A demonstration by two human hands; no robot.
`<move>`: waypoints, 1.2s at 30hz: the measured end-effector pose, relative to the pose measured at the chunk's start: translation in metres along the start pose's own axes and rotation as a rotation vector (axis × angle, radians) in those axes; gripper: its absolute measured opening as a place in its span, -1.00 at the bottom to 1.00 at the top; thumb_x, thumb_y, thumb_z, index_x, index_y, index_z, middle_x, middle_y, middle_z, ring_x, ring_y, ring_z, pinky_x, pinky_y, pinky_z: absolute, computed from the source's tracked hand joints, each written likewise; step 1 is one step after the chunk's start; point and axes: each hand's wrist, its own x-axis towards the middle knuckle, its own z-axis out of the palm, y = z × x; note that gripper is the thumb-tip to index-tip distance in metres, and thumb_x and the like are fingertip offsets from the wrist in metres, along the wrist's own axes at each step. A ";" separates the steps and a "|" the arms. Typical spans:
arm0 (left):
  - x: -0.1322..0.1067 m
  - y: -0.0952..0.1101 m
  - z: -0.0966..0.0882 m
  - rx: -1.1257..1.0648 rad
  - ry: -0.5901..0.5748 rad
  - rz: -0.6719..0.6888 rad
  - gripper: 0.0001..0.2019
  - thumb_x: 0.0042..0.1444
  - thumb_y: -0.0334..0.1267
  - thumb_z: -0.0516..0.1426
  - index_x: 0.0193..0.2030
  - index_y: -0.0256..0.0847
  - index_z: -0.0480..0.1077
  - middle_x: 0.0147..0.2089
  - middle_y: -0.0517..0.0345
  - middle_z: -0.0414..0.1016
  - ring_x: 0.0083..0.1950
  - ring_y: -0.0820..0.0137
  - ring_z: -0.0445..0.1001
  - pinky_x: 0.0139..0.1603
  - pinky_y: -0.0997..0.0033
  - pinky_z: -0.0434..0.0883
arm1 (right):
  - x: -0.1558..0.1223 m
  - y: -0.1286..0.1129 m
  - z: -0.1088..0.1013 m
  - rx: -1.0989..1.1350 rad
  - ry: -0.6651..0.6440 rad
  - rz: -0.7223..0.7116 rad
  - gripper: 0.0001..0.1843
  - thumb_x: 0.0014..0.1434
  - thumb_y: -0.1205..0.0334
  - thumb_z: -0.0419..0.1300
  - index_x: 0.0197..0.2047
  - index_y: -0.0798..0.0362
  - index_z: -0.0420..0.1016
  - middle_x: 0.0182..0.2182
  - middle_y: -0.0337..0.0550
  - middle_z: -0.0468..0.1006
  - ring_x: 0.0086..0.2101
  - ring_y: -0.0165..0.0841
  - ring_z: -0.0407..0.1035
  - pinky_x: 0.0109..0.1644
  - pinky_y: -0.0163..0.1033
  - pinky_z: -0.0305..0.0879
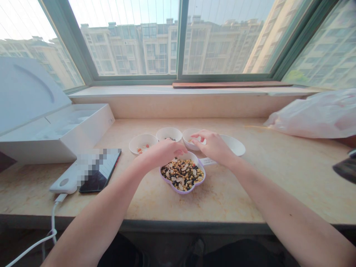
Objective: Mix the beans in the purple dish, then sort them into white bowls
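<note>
A purple-rimmed, lobed bowl (185, 176) holds a mix of dark and yellow beans with pale flat seeds or nuts. My left hand (170, 150) is over its far left edge, fingers bent together and pointing inward; whatever may be between the fingertips is hidden. Over a white bowl (187, 142) behind the mix, my right hand (213, 144) has its thumb and fingers curved but apart. Another white bowl (169, 132) has dark bits in it. The leftmost white bowl (135, 142) contains a few red and pale pieces. A white oval dish (236, 144) sits right of my right hand.
At the left stands an open white box (83, 128). In front of it lie a dark phone (102, 178) and a white device (65, 181) with a plugged-in cable (53, 222). A plastic bag (317, 115) rests at the right. Windows rise behind the ledge.
</note>
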 end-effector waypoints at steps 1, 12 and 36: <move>0.000 -0.001 -0.002 0.002 0.025 -0.007 -0.68 0.34 -0.40 0.01 -0.04 -0.15 0.61 -0.07 0.12 0.68 -0.10 0.36 0.58 -0.12 0.44 0.38 | 0.000 -0.001 0.000 0.006 -0.002 0.002 -0.78 0.28 0.27 0.24 -0.07 0.02 0.69 -0.08 -0.09 0.70 -0.23 -0.23 0.54 -0.02 -0.09 0.41; -0.017 -0.043 -0.040 0.127 0.212 -0.466 -0.74 0.14 -0.37 0.12 -0.16 -0.18 0.64 -0.20 0.03 0.67 -0.19 0.28 0.57 -0.13 0.38 0.47 | -0.017 -0.035 -0.013 0.203 -0.366 -0.219 -0.74 0.26 0.18 0.26 -0.02 -0.01 0.68 -0.22 -0.14 0.71 -0.30 -0.31 0.53 -0.13 -0.19 0.40; -0.016 -0.042 -0.039 0.305 -0.030 -0.768 -0.74 0.15 -0.22 0.06 -0.27 -0.14 0.60 -0.27 -0.05 0.66 -0.21 0.20 0.60 -0.19 0.37 0.41 | -0.021 -0.034 0.003 0.255 -0.623 -0.361 -0.80 0.28 0.28 0.23 -0.21 -0.06 0.72 -0.21 -0.18 0.71 -0.16 -0.24 0.56 0.00 -0.16 0.40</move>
